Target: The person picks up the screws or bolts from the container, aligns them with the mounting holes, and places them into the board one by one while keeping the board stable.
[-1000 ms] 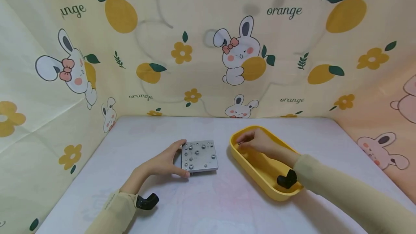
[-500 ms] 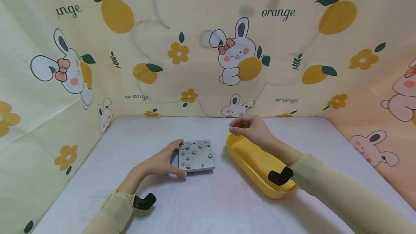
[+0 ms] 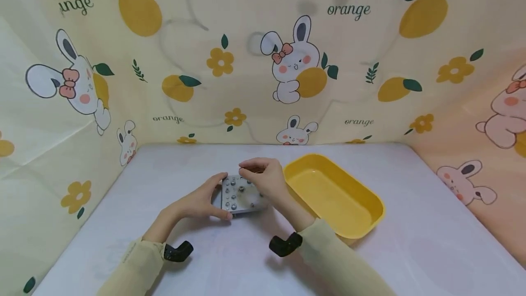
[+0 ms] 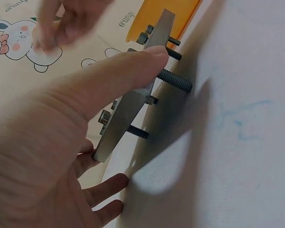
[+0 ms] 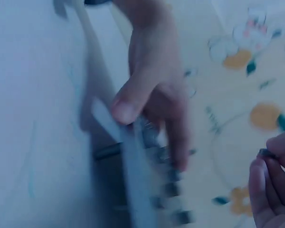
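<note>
My left hand (image 3: pixel 199 202) grips a square silver metal plate (image 3: pixel 246 207) along its left side, thumb on the near edge and fingers at the far one. Several socket-head screws (image 3: pixel 241 189) stand in the plate's top, and threaded shanks (image 4: pixel 175 80) stick out below it in the left wrist view. Over the plate's far right part is my right hand (image 3: pixel 267 179), hiding some of it. Between its thumb and fingertips it pinches a small dark metal piece (image 5: pixel 266 152), mostly covered by the fingers, apart from the plate.
A yellow oblong tray (image 3: pixel 328 198) stands on the white table (image 3: pixel 423 241), right of the plate and beside my right forearm. Patterned cloth (image 3: pixel 230 95) rises behind the table and at both sides. A black wrist camera (image 3: pixel 285 244) juts from each sleeve.
My right hand has come up out of the yellow tray and moved left to the plate, with the small dark metal piece in its fingertips. The left hand keeps its hold on the plate.
</note>
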The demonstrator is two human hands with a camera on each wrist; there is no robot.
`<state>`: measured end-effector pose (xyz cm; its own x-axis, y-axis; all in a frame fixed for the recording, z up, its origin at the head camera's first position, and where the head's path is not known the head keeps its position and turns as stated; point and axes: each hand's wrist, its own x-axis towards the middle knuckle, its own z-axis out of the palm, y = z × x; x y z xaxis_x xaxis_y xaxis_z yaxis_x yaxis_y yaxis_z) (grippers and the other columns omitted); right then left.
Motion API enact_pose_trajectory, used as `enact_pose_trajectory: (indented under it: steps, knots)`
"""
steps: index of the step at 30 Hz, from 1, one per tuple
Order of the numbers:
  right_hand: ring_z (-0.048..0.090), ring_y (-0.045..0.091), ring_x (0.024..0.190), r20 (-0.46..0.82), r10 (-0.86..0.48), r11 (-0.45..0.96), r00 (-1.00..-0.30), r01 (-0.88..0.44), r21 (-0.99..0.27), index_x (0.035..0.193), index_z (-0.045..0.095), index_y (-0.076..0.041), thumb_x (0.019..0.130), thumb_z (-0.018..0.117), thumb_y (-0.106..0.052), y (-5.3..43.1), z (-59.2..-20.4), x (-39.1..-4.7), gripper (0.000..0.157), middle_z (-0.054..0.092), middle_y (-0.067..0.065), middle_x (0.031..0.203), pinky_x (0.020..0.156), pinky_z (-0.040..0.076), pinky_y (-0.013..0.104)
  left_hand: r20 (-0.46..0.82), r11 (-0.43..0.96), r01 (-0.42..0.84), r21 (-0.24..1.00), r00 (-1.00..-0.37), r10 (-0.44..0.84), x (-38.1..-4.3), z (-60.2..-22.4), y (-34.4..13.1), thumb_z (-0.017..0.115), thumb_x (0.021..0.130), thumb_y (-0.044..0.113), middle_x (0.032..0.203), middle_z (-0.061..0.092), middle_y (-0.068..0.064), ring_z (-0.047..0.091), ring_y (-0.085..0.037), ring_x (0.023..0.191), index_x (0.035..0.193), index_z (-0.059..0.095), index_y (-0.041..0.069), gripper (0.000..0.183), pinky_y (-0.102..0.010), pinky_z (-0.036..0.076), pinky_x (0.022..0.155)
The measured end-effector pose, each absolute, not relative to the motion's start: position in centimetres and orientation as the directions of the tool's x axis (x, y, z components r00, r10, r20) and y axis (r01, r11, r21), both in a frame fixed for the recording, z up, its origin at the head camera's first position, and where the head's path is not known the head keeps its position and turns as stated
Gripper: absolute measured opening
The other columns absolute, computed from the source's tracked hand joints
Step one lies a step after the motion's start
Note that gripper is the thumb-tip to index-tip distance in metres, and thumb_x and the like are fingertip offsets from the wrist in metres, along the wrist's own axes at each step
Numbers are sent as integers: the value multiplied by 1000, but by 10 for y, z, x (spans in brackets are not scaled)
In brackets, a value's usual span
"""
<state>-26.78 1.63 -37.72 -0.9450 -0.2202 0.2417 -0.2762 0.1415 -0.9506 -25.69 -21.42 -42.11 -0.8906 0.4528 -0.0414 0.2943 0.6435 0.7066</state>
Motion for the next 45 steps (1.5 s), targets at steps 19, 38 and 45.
enact_pose_trajectory:
  steps: [19,38,45]
  knots:
    - [67,13,86,227,-114,265,-967,-250,-931,97,79,-6,82,80,-9,-3,-430,-311,15,73,-4,85,76,56,29,-44,661,299,688,-892,450,-259,-422,-216,88,68,48,158,24,-13,30,-30,139,157,15,11,121,-52,22,114]
    - [60,13,76,276,-154,374,-949,-314,-872,99,78,-7,85,77,-10,-6,-437,-310,14,69,-7,81,70,52,27,-53,658,287,696,-894,445,-259,-423,-215,88,68,48,159,22,-13,30,-32,139,157,14,12,121,-52,22,114]
    - [61,13,76,281,-167,361,-945,-324,-875,97,78,-7,85,77,-11,-5,-437,-309,13,69,-7,82,71,52,28,-58,659,282,697,-894,444,-259,-423,-214,88,69,47,159,21,-12,30,-32,139,157,14,11,120,-52,22,114]
